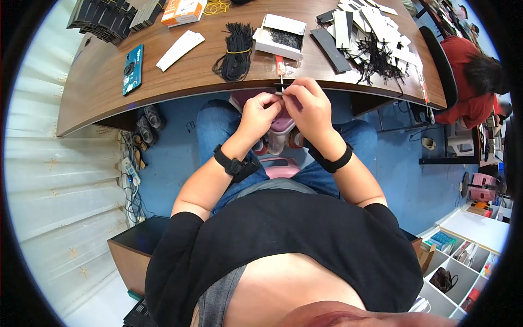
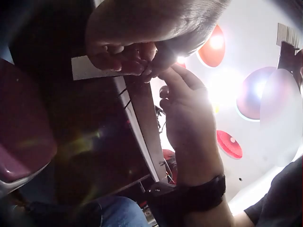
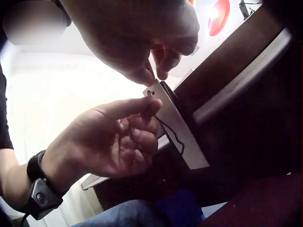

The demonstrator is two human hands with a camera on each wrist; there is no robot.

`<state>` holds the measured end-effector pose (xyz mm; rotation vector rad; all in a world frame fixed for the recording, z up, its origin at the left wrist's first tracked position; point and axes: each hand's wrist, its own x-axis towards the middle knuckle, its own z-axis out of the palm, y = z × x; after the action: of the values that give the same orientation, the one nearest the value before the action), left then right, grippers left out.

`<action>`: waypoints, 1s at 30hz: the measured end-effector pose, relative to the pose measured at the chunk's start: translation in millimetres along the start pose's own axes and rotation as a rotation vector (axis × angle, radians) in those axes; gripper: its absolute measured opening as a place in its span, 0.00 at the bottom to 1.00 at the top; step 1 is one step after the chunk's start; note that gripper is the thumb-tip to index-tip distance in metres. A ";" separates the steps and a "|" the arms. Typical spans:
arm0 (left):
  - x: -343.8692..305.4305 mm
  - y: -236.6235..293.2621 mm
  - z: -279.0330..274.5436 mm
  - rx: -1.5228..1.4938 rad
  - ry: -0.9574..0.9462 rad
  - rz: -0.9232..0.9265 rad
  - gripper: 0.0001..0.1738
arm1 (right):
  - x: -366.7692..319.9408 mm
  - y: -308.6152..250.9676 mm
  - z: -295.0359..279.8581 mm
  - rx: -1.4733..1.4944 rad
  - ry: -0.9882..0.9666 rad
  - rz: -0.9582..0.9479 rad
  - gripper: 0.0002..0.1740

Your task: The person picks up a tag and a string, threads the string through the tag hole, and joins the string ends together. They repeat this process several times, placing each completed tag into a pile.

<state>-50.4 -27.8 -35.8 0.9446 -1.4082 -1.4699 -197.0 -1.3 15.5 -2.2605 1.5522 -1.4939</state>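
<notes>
My left hand (image 1: 257, 114) and right hand (image 1: 310, 109) meet at the table's front edge, fingertips close together. Between them is a white tag (image 3: 182, 130), a long flat card with a small hole near its upper end. A thin dark cord (image 3: 174, 131) runs at that hole and hangs loosely down the card's face. In the right wrist view, my left thumb and index finger pinch the cord beside the hole. My right fingers grip the top end of the tag. From the left wrist view, the tag's pale end (image 2: 85, 67) sticks out past my left fingers.
On the table (image 1: 180, 68) lie a bundle of black cords (image 1: 235, 52), a white box (image 1: 279, 35) of small black pieces, white cards (image 1: 181, 50), a phone (image 1: 132, 70) and a pile of strung tags (image 1: 376, 32). A person in red (image 1: 463, 82) sits at the right.
</notes>
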 end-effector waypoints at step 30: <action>-16.3 5.1 -28.8 -0.081 -0.131 -0.201 0.08 | -15.9 10.1 2.8 0.763 -0.070 0.702 0.05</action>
<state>-17.5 -22.0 -33.5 0.9760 -1.3665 -1.7523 -203.0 3.9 -1.8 -1.1734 1.2356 -1.4076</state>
